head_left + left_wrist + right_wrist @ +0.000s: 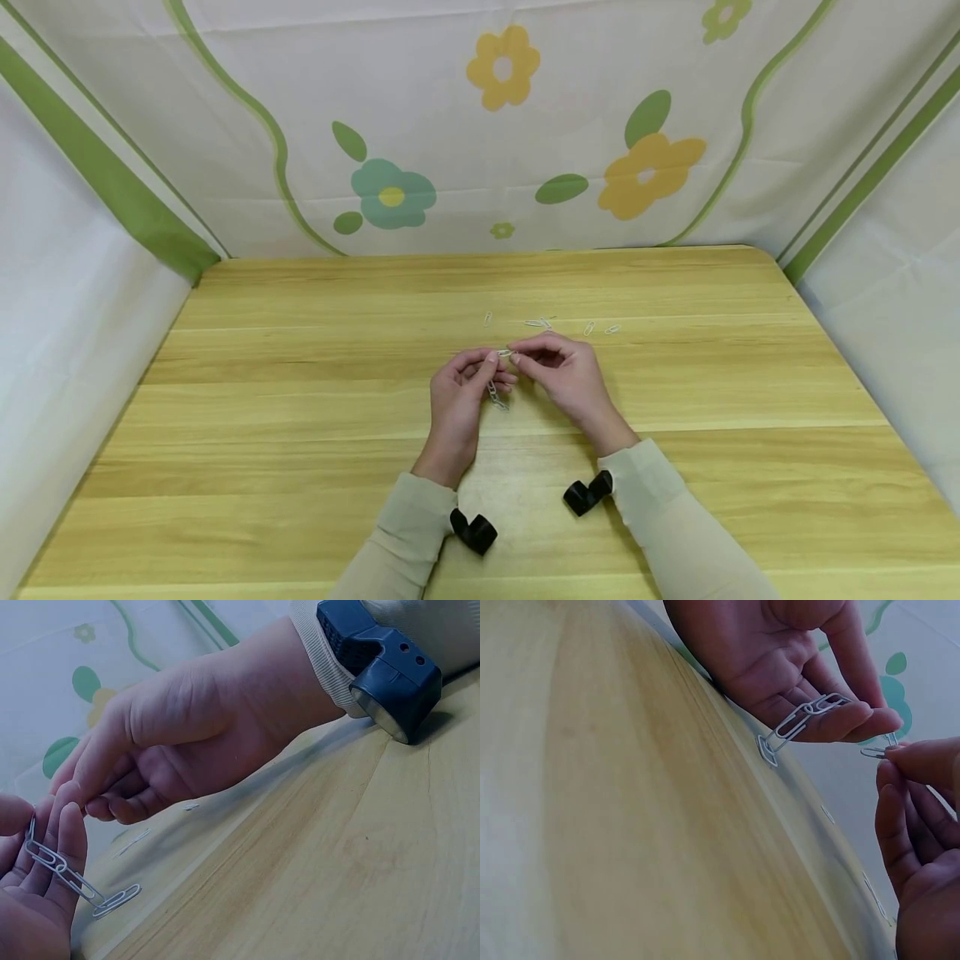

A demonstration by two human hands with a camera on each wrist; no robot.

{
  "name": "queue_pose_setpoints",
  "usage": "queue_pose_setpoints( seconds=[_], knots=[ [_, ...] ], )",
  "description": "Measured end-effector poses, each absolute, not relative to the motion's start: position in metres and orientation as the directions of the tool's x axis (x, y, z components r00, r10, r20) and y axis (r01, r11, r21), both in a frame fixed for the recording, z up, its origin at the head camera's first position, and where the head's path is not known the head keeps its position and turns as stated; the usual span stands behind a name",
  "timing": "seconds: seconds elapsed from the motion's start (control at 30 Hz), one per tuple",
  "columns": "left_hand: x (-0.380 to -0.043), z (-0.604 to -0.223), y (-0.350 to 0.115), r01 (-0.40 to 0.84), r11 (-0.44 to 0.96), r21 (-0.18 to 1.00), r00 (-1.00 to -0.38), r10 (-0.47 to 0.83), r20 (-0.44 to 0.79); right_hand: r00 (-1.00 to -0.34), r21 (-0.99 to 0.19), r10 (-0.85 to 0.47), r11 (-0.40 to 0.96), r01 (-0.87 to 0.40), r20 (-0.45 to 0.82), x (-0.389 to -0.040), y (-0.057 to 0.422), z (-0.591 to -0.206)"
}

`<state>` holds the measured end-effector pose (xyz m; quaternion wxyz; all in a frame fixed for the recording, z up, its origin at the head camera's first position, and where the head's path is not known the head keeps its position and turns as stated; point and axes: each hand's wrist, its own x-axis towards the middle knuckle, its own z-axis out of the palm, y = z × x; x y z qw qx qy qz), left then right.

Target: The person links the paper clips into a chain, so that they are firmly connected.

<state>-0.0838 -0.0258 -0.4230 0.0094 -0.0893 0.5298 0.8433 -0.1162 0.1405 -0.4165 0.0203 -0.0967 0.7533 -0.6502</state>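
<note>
Over the middle of the table, my left hand (pixel 459 398) pinches the top of a short chain of linked silver paper clips (pixel 75 881) between thumb and forefinger. The chain's lower links hang across its other fingers, and the lowest dangles below them. Facing it from the right, my right hand (pixel 567 375) pinches a single paper clip (pixel 873 753) between thumb and fingertip. That clip's free end points at the left fingertips, right where a bit of the chain's top wire shows. The fingertips of both hands almost meet, and they hide part of the wire there.
Loose paper clips lie on the wooden table (pixel 262 417) beyond the hands: one by itself (pixel 487 319), a small cluster (pixel 536 322) and two farther right (pixel 602 329). A flower-printed curtain (pixel 442 100) rises at the back edge. Black cameras (pixel 474 533) sit at both wrists.
</note>
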Motion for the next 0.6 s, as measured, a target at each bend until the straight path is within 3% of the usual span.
queue_pose_setpoints(
  seconds=[0.6],
  knots=[
    [-0.086,-0.4214,-0.0267,-0.122,-0.464,0.878,-0.978,-0.093,-0.185,-0.973,-0.963,-0.213,0.232,-0.136,0.086,-0.1202,0.1428,-0.4201]
  ],
)
